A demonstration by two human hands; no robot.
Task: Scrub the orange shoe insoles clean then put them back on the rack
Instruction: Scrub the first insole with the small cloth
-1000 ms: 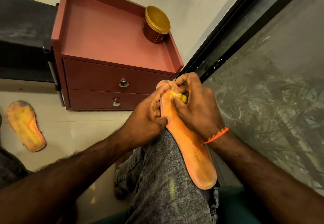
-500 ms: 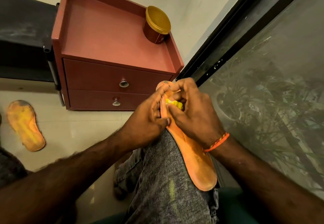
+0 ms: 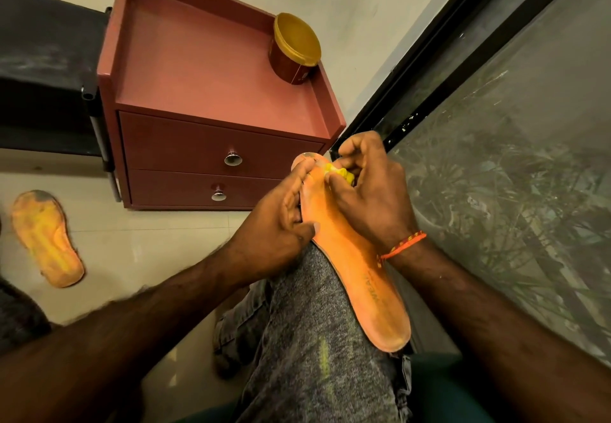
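Observation:
An orange insole (image 3: 360, 277) lies along my grey-trousered knee, toe end pointing away from me. My left hand (image 3: 277, 224) grips its left edge near the toe, thumb on the top face. My right hand (image 3: 370, 191) pinches a small yellow scrubbing pad (image 3: 340, 173) and presses it against the toe area. A second orange insole (image 3: 46, 239), stained grey at its far end, lies flat on the floor tiles at the left.
A red two-drawer cabinet (image 3: 215, 158) stands straight ahead with a gold-lidded tub (image 3: 296, 47) on its top. A dark rack (image 3: 43, 68) sits to its left. A black-framed glass pane (image 3: 496, 174) runs along the right.
My right hand has slid the yellow pad a little farther up the insole toward the toe. The left hand keeps its hold.

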